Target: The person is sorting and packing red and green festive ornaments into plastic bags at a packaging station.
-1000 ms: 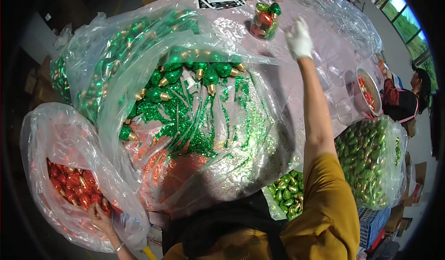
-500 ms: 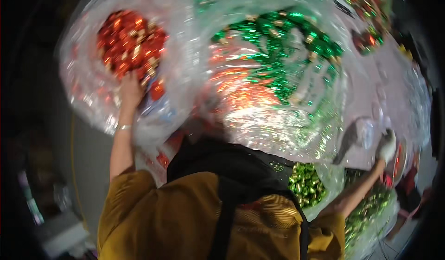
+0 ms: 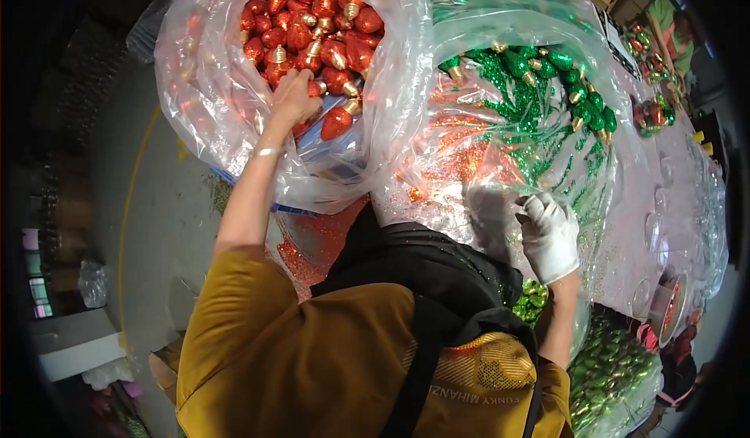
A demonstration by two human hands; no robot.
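My bare left hand (image 3: 298, 100), with a bracelet at the wrist, reaches into a clear plastic bag (image 3: 211, 102) of glittery red bulb-shaped ornaments (image 3: 299, 33) with gold caps. Its fingers are closed on an ornament at the near edge of the pile, which they mostly hide. My right hand (image 3: 549, 236), in a white glove, hovers over the near part of the plastic-covered table, fingers curled inward. What they hold, if anything, is hidden. A loose red ornament (image 3: 337, 124) rests beside my left hand. Green bulb-shaped ornaments (image 3: 582, 114) lie beyond my right hand.
Red and green glitter covers the plastic sheet (image 3: 469, 160). At the right stand clear round cups (image 3: 651, 227) and a round container (image 3: 669, 309). A bag of green ornaments (image 3: 613, 368) sits low at right. A blue crate edge (image 3: 293, 208) shows under the red bag.
My right hand has come leftward from the table's far right side to in front of me. My left hand stays at the red ornaments, while the whole view has shifted.
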